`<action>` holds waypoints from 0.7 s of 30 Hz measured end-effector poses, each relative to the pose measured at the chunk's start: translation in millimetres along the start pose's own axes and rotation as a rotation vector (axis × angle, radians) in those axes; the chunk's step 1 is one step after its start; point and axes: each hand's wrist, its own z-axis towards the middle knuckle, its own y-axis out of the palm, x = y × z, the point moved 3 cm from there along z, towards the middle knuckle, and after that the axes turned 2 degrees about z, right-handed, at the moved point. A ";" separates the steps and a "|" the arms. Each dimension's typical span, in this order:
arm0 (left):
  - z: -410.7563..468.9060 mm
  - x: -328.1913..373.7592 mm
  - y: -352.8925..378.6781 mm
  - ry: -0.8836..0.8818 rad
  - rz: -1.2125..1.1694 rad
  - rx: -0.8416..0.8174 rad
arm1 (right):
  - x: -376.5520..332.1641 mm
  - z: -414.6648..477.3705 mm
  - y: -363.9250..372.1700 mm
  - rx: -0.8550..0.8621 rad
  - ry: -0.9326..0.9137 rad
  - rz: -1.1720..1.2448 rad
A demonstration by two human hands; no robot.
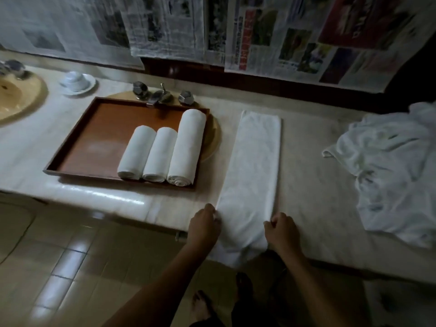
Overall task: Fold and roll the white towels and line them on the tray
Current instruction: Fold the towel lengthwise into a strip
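Backdrop: pale marble counter (306,161) below a wall hung with newspaper sheets (165,27).
Tray (101,138): brown, holding three rolled towels (162,153) side by side and touching at its right end.
Folded towel (254,161): a long strip just right of the tray, with its near end hanging over the counter's edge.
Left hand (204,226): pinches the strip's edge on the tray side.
Right hand (283,230): pinches the far edge.
Around: taps (162,95) just behind the tray; an upturned cup (75,80) past its left rear corner; a crumpled towel pile (389,166) well to the tray's right.
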 end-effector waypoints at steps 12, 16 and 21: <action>-14.4 18.9 22.9 0.318 0.266 0.007 | 21.0 -34.4 -7.5 0.210 -0.250 0.007; 10.6 43.3 44.0 0.555 0.440 -0.108 | -0.9 -8.1 9.2 0.121 -0.487 -0.262; 58.6 19.6 42.6 0.445 0.472 -0.063 | 10.0 30.5 3.1 0.085 -0.327 -0.426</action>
